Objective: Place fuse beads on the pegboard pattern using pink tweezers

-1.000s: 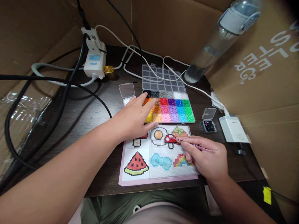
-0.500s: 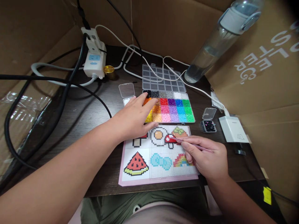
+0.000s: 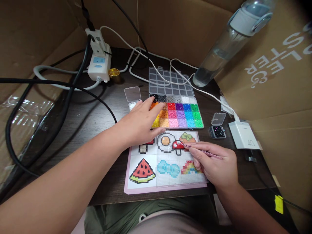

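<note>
My right hand (image 3: pixel 213 161) pinches a pair of pink tweezers (image 3: pixel 207 152), their tip at the red and white bead mushroom (image 3: pixel 177 145) on the clear pegboard (image 3: pixel 168 182). Whether a bead sits in the tip is too small to tell. Fingers spread, my left hand (image 3: pixel 141 122) rests over the left side of the bead box (image 3: pixel 202 122), whose compartments hold many colours. Beneath the pegboard lies a pattern sheet (image 3: pixel 136 162) with a watermelon, a bow, a rainbow and an egg. Part of the sheet's upper left is hidden by my left hand.
Beyond the box its clear lid (image 3: pixel 170 81) lies open, crossed by a white cable. A small box of black beads (image 3: pixel 217 132) and a white charger (image 3: pixel 243 135) sit at right. A water bottle (image 3: pixel 219 52), power strip (image 3: pixel 98 66) and gold cup (image 3: pixel 114 75) stand behind; cardboard walls surround the table.
Hardly anything differs. The tweezers' tip has shifted very slightly at the mushroom, while my left hand stays in place over the bead box.
</note>
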`<state>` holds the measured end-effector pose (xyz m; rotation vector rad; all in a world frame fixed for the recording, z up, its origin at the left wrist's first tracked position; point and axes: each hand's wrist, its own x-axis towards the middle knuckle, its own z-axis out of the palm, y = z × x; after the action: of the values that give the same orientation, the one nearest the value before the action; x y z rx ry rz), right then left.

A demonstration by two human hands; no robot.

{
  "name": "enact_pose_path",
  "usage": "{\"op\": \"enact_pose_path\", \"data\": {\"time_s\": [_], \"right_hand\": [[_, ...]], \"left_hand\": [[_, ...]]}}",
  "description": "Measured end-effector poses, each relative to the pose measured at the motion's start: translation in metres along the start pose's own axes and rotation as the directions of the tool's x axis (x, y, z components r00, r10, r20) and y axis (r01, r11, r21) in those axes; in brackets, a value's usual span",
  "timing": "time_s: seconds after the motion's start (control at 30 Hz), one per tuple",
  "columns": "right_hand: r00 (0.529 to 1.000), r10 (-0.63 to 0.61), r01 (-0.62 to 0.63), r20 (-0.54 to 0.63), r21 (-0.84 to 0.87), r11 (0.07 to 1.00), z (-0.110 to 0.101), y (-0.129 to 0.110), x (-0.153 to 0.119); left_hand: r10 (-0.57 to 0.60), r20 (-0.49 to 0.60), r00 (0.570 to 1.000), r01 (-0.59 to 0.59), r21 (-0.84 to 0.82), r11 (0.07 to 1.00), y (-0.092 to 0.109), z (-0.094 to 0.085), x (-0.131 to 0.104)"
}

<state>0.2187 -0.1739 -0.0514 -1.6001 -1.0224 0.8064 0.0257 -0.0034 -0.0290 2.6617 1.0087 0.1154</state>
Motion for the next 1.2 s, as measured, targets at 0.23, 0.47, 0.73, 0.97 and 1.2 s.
{"op": "enact_pose_path", "data": {"time_s": [0.23, 0.47, 0.73, 0.97, 1.2], "right_hand": [[1.0, -0.015, 0.015, -0.001, 0.005, 1.0, 0.001, 0.0008, 0.0006], [1.0, -0.003, 0.002, 0.003, 0.026, 1.0, 0.0002, -0.0002, 0.0008], [1.0, -0.015, 0.015, 0.01, 0.006, 1.0, -0.001, 0.001, 0.0], [1.0, -0.028, 0.028, 0.007, -0.003, 1.0, 0.0, 0.0001, 0.001], [1.0, -0.024, 0.024, 0.004, 0.002, 1.0, 0.0007, -0.001, 0.0009]], "left_hand": [[0.002, 0.003, 1.0, -0.002, 0.02, 1.0, -0.0007, 0.0009, -0.0013], [0.001, -0.004, 1.0, -0.001, 0.006, 1.0, -0.001, 0.0005, -0.0009], [0.001, 0.001, 1.0, -0.001, 0.024, 1.0, 0.001, -0.0009, -0.0001], [0.003, -0.001, 1.0, -0.003, 0.035, 0.999, -0.0003, -0.0006, -0.0003], [-0.003, -0.001, 1.0, 0.003, 0.014, 1.0, 0.0004, -0.0011, -0.0016]]}}
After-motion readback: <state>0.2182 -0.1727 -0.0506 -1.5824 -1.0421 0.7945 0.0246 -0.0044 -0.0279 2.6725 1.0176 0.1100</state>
